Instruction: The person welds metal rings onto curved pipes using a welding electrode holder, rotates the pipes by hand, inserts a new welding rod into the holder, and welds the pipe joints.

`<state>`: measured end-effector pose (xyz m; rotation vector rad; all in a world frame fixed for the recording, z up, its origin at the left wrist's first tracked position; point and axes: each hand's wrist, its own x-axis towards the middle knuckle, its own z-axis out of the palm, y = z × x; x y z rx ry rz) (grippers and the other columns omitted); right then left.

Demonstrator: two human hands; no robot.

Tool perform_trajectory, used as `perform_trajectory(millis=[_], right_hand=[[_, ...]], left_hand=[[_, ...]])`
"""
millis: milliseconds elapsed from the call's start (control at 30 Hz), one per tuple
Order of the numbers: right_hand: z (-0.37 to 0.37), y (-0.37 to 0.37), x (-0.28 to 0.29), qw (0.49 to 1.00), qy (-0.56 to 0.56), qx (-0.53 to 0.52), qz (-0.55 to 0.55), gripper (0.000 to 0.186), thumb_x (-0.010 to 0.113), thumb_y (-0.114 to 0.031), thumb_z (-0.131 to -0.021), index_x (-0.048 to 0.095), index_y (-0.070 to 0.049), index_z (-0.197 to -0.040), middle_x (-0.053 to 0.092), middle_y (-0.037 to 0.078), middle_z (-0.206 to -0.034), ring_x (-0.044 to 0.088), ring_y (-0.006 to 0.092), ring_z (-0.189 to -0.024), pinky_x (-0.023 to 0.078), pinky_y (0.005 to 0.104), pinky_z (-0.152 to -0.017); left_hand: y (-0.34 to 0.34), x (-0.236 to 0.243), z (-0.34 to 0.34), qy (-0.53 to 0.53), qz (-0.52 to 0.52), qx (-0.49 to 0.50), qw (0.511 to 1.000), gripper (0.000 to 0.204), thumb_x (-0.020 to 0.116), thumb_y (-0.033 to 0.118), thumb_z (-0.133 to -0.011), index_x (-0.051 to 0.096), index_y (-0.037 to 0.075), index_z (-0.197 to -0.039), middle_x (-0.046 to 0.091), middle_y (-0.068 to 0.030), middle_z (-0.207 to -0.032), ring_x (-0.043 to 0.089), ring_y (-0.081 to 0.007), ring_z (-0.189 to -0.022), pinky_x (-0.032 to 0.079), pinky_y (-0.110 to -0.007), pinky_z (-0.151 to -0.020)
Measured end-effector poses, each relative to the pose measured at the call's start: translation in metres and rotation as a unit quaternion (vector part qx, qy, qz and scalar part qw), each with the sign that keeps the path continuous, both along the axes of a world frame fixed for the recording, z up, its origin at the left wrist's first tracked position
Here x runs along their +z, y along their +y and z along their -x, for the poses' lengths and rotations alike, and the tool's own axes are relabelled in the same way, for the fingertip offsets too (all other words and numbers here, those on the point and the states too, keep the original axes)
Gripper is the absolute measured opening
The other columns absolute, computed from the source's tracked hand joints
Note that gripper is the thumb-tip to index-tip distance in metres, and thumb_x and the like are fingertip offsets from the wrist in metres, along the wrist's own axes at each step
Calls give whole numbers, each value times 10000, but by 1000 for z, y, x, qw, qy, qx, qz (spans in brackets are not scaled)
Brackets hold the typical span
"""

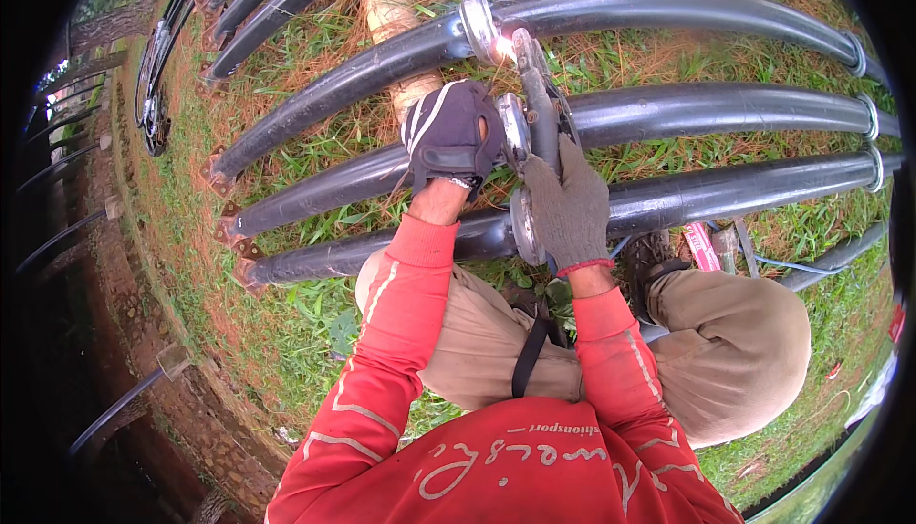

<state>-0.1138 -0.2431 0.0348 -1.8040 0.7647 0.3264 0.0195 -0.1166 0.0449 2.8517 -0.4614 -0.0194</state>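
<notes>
My left hand, in a black striped glove, is closed over the middle black pipe, beside its silver collar; what its fingers grip is hidden. My right hand, in a grey knit glove, grips a long dark tool that reaches up to the collar on the farther pipe, where a small bright glow shows. Another collar sits on the nearest pipe, just under my right hand.
More black curved pipes with rusty end plates lie at upper left. A log runs beneath the pipes on grass and needles. My bent knee is at lower right, near a pink-and-white package. An earthen edge with dark bars lies far left.
</notes>
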Motion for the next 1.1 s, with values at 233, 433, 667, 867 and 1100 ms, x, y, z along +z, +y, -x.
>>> perform_trajectory(millis=[233,433,667,867,1100], right_hand=[[4,3,-6,999,-30,-21,8,723,682,-443,-1036,585,72,-1534,723,348,-1337,707,520,-1238,549,551,-1055],[6,-2,-2,996,-70,-55,23,704,706,-414,-1026,601,78,-1519,718,348,-1355,719,513,-1224,560,533,-1046],[1,-10,6,999,-19,-22,-16,708,699,-462,-1017,625,52,-1498,754,335,-1254,735,507,-1173,571,533,-1006],[3,-6,-4,1000,-21,-13,13,718,690,-468,-1015,611,47,-1508,755,341,-1219,733,516,-1163,565,554,-991],[-1,-6,3,1000,-5,-7,-5,702,686,-473,-1022,621,43,-1494,755,334,-1236,726,524,-1171,564,560,-996]], left_hand=[[0,-7,1,-32,-6,5,999,179,717,241,-895,854,135,-939,797,-166,-853,778,-392,-800,613,-501,-753],[-5,-2,0,-34,-11,-14,999,196,700,257,-914,849,130,-929,789,-164,-837,770,-399,-786,602,-510,-735],[-6,0,0,-17,-19,-5,1000,232,669,282,-946,835,122,-915,769,-188,-837,752,-423,-788,580,-531,-718],[-7,-3,0,-23,-21,-6,999,224,667,273,-940,835,125,-921,770,-178,-833,751,-416,-777,580,-530,-714],[-7,1,-1,-17,-34,-4,999,187,681,254,-913,823,132,-907,775,-161,-823,760,-398,-786,583,-516,-719]])
